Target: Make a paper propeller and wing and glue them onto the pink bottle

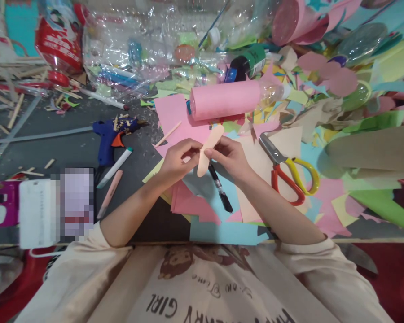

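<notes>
The left hand and right hand pinch a peach strip mid-surface, beyond the near shirt reading "GIRL", while white lettering on the far-left red bottle seems too blurred to read.

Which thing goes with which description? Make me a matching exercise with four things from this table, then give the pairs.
1. Glue gun
2. Scissors
3. Wrapped bottle
4. Peach strip

A. Covered in pink
B. Between the left hand and right hand
C. Mostly blue
D. Red-and-yellow handled

Pairs: 1-C, 2-D, 3-A, 4-B
</notes>
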The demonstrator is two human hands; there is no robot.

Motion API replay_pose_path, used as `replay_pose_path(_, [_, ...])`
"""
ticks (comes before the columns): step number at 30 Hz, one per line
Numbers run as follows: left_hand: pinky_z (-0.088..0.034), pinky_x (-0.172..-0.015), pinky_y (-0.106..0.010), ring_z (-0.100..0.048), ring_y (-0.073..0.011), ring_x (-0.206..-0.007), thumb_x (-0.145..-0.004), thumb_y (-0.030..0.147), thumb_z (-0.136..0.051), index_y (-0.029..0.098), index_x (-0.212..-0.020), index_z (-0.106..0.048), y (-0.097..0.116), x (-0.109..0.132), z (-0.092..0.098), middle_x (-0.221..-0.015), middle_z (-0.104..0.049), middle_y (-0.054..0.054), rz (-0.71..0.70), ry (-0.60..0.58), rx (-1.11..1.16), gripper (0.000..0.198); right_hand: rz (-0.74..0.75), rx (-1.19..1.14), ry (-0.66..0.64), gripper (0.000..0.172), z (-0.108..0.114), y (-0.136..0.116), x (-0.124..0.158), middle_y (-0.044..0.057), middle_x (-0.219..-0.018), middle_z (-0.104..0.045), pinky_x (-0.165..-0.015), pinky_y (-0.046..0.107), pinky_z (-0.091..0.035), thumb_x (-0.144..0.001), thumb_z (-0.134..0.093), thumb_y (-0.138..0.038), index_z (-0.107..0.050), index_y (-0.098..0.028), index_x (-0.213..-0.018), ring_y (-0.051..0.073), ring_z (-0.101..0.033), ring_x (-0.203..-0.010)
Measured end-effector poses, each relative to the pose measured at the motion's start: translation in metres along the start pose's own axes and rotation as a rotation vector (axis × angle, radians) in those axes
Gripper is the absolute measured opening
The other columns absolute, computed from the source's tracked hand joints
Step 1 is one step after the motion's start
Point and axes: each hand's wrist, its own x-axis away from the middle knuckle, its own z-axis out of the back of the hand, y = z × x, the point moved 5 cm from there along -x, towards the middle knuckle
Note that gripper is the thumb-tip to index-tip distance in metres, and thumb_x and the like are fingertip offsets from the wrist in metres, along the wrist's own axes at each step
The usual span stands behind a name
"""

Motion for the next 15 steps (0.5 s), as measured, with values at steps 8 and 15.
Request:
replay_pose_path(8, [-0.051,-0.059,-0.021,-0.063,-0.0113,-0.066,-0.081,0.039,-0.062,0.020,-0.081,-0.058,-0.008,0.002,0.000,-0.074,-0.066,0.000,0.104,0.050,0.128,0.020,-0.018,0.017,-0.014,0.046,-0.001,0.001,-0.001,-0.004,-0.062,-0.058,-0.055,0.026,-0.042,-0.067,-0.077,-0.061,-0.059,-0.019,-0.069,0.010,-0.052,-0.057])
replay_pose_path(15, [-0.055,-0.065,-0.022,-0.068,-0.0127,-0.073,-0.083,0.036,-0.062,0.018,-0.085,-0.066,-0.008,0.002,0.002,-0.081,-0.073,-0.003,0.063,0.093,0.082,0.019,0.027,0.016,-0.014,0.041,0.002,0.001,0.000,-0.004,-0.065,-0.057,-0.059,0.027,-0.042,-0.071,-0.074,-0.058,-0.060,-0.020,-0.072,0.011,-0.051,-0.061])
